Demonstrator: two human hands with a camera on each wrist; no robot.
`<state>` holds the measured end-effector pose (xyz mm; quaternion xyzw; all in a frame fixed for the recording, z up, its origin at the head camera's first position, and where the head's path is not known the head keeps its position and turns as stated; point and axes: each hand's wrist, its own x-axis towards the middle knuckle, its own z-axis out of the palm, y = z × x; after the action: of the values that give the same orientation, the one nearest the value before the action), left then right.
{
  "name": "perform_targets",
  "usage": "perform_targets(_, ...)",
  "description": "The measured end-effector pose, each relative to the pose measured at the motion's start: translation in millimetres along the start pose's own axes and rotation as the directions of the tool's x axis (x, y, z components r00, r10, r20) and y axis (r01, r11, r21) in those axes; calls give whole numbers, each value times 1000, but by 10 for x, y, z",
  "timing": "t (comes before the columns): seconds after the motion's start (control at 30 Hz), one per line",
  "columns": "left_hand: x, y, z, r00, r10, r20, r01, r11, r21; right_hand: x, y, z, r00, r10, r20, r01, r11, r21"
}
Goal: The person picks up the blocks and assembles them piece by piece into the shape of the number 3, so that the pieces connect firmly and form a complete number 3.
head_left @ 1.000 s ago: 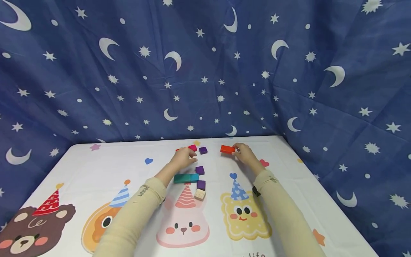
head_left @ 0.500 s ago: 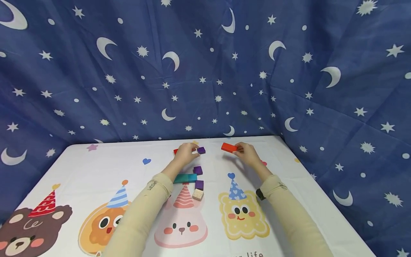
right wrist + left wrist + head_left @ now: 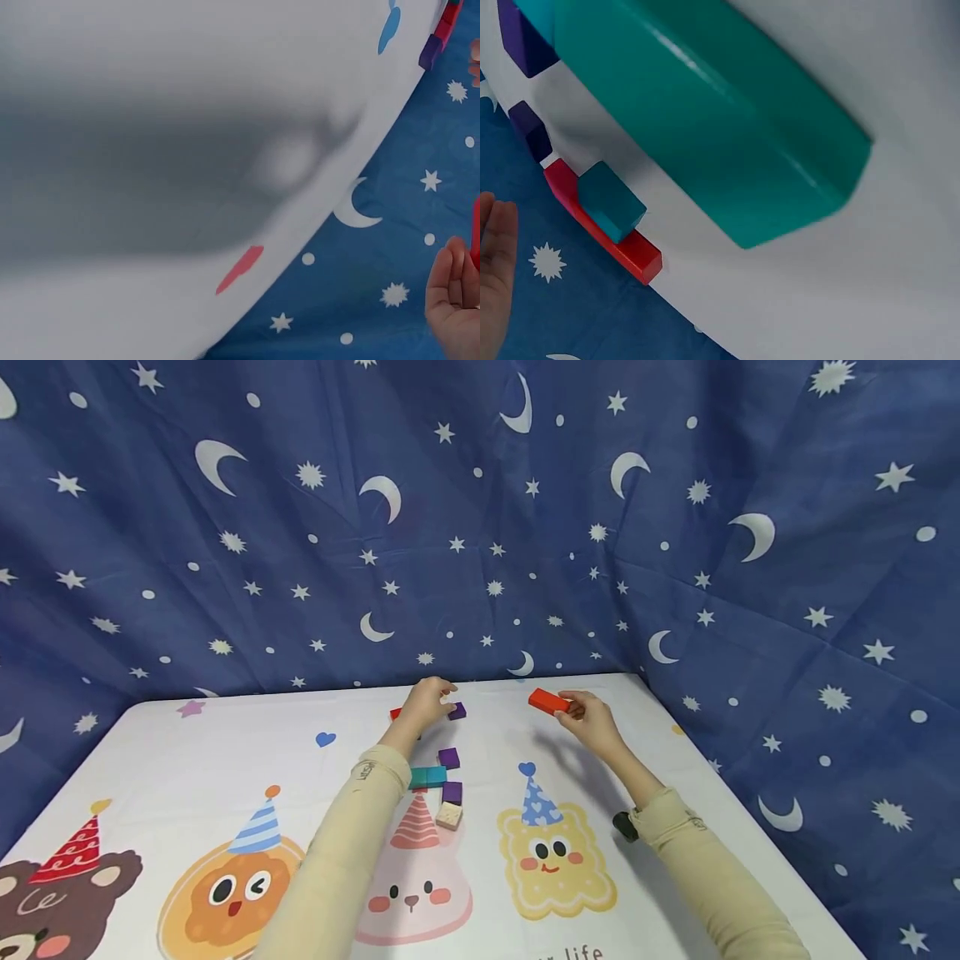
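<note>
My right hand [image 3: 588,720] pinches one end of a red block [image 3: 548,701] between fingers and thumb, raised over the far part of the table. In the right wrist view, only a sliver of that block [image 3: 476,232] shows at the edge. My left hand [image 3: 426,703] holds nothing; in the left wrist view its fingers [image 3: 501,232] are straight. Its thumb overlaps a purple block [image 3: 457,711] in the head view. Below it lie a red block [image 3: 636,256] and a pinkish-red block [image 3: 562,182], end to end, with a teal block [image 3: 611,201] on top.
Nearer me are another purple block [image 3: 448,758], a teal-and-cyan pair [image 3: 429,777], a third purple block [image 3: 452,792] and a pale tan block [image 3: 449,816]. A dark device [image 3: 624,827] sits at my right cuff. A blue curtain [image 3: 480,527] hangs behind the table's far edge.
My right hand has lifted the red block off the table and moved it rightward, its shadow now apart from it. My left hand has risen slightly over the red row. The head view has shifted.
</note>
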<state>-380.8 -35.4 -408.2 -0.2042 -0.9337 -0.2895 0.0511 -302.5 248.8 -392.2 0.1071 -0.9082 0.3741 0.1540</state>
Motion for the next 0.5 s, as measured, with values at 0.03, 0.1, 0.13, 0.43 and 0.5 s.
perform_targets(0.03,17,-12,10,1000,-5,5,5,1000,6,-20,-10,-26,1000,-10,-5,10,1000,-3)
perform_targets(0.1,71,-33,55,1000,-3,26,2,1000,29,-58,-7,-80,1000,-16,-20,16,1000,-3)
perform_targets(0.13,113,-46,89,999,-13,50,11,999,37,-79,-6,-110,1000,-11,-28,11,1000,-2)
perform_targets(0.43,455,-271,561,979,-32,199,0,988,155,-208,0,-288,996,27,-85,-27,1000,11)
perform_targets(0.5,435,-258,567,960,-94,262,45,982,186,-206,-6,-299,997,13,-78,-13,1000,7)
